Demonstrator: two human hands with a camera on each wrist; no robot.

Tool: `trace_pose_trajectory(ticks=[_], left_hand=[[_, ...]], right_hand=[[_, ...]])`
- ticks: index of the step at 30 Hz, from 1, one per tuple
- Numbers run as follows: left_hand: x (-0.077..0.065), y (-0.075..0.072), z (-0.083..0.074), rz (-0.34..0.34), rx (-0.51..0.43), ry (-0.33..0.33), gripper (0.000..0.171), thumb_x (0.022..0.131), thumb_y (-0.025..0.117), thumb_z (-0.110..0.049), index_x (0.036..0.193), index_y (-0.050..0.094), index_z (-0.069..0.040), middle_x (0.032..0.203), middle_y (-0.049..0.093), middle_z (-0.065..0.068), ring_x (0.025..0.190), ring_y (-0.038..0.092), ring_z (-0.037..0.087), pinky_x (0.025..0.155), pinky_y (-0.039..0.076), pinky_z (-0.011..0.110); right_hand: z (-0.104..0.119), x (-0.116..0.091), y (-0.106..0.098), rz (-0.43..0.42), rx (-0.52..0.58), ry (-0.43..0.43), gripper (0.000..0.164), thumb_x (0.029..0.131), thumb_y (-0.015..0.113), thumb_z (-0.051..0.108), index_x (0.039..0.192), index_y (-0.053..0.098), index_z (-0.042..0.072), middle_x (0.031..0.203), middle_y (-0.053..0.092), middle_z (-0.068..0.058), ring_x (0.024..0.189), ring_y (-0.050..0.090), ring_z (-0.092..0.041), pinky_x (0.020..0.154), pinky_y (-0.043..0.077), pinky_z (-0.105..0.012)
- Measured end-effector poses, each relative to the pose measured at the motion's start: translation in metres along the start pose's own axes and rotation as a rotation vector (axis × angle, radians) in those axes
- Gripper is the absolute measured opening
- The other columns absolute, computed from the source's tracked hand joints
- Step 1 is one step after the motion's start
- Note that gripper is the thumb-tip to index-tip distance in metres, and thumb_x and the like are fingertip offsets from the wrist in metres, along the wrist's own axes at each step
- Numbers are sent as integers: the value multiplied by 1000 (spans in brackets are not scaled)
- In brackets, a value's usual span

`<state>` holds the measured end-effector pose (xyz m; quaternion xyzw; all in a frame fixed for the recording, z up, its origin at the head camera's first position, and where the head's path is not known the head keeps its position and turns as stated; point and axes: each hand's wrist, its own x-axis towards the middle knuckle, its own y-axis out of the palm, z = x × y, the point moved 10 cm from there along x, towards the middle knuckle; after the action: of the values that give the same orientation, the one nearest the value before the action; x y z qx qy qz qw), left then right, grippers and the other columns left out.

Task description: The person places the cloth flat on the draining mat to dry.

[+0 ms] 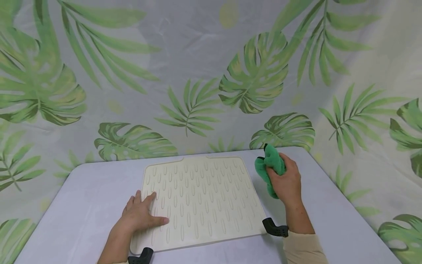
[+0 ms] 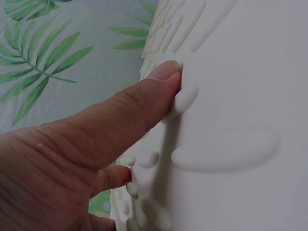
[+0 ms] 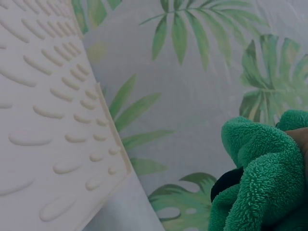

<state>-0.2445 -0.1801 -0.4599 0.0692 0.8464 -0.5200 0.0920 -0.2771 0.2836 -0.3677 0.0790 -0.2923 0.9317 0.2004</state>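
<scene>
fingers spread apart, the left hand (image 1: 139,213) rests on the cream mat (image 1: 204,200), probably to steady it on the table (image 1: 102,194). the right hand (image 1: 287,182) clamps a green cloth (image 1: 273,158) beside the mat's right edge, bunched perhaps for firmer hold.

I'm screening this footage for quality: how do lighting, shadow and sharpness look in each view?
Head view: brightest and fairly even, the mat readable with no harsh glare; left wrist view: dimmer, with a soft dark shadow on the mat beneath the thumb; right wrist view: also dim, the cloth sharp enough to show its pile, the backdrop softer.
</scene>
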Motion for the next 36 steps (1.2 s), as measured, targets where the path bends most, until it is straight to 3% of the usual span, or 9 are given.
trace_pose_trajectory(ticks=[17,36], left_hand=[[-1,0,-1,-3,-4,0,118,64,88,-64,154,42,-3,159,11,47,145,12,70,112,23,80],[-1,0,0,-8,3,-3,117,64,88,-64,153,43,-4,159,12,47,145,13,70,111,23,80]], right_hand=[[17,-8,19,56,3,-64,56,98,69,22,149,49,12,150,46,-18,132,47,-40,105,40,-60],[21,-12,33,109,-12,-64,59,99,68,31,152,46,16,153,46,-13,134,48,-39,107,40,-59]])
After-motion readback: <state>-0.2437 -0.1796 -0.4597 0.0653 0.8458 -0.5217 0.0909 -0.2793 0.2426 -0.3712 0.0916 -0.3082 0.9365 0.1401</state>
